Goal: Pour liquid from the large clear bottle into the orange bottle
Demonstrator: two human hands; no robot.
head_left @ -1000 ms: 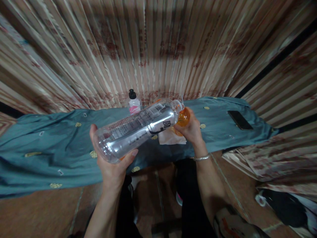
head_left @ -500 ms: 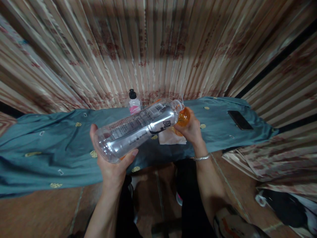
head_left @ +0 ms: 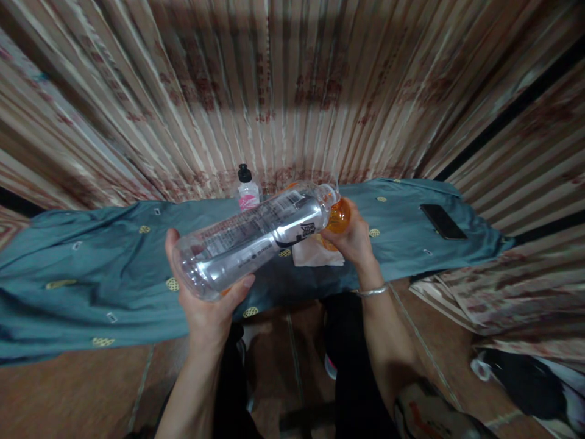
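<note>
My left hand (head_left: 208, 308) is wrapped round the base of a large clear plastic bottle (head_left: 249, 244) with a printed label. The bottle is tilted, its uncapped mouth pointing to the right and a little up in the picture. At that mouth is an orange see-through bottle (head_left: 339, 217), with my right hand (head_left: 354, 238) closed round it. Whether the two touch, I cannot tell. Beneath them a pale folded cloth (head_left: 315, 255) lies on the teal cover. Behind the clear bottle stands a small bottle with a black cap and pink label (head_left: 248, 194), its lower part hidden.
A teal patterned cloth (head_left: 114, 244) covers the long narrow surface in front of me. A black phone (head_left: 442, 221) lies on its right part. Pleated curtains (head_left: 292, 91) hang behind and at both sides. A dark bundle (head_left: 525, 381) rests at the lower right.
</note>
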